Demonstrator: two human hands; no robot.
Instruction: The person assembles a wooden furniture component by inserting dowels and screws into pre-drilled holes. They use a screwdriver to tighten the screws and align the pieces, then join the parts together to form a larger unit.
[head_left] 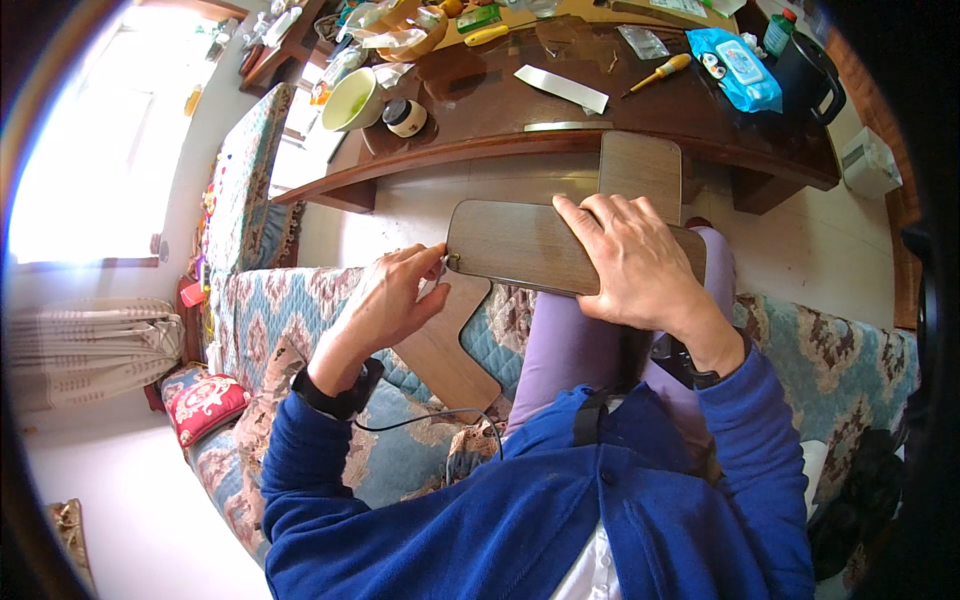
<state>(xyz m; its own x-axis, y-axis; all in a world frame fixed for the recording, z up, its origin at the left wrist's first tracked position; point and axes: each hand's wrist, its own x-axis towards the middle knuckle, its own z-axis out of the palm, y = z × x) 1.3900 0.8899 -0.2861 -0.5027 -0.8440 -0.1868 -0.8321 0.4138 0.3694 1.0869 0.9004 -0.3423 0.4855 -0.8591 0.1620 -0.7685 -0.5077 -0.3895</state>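
1. The person's right hand (645, 250) grasped the dark wooden board (515, 243), spread over its right half, the thumb near the close edge; the board lay above the lap.
2. The left hand (392, 290) was at the board's left end, forefinger and thumb beside a small metal fitting (454, 262); whether they pinched it or only touched it could not be told.
3. Good handling, as judged, called for the right palm to keep the board level while the left fingertips worked squarely on the fitting, without tilting that unsupported end.
4. Just beyond the board, a second board (640, 165) stood against the table (470, 110), probably limiting room for swinging the held one away from the body.
5. Beyond the board on that table were a yellow-handled screwdriver (668, 70), a white strip (562, 88) and, farther left, a jar (404, 117).
6. On the near left side of the board, a pale wooden piece (445, 355) lay on the sofa, with a cable (430, 412) that could have snagged.
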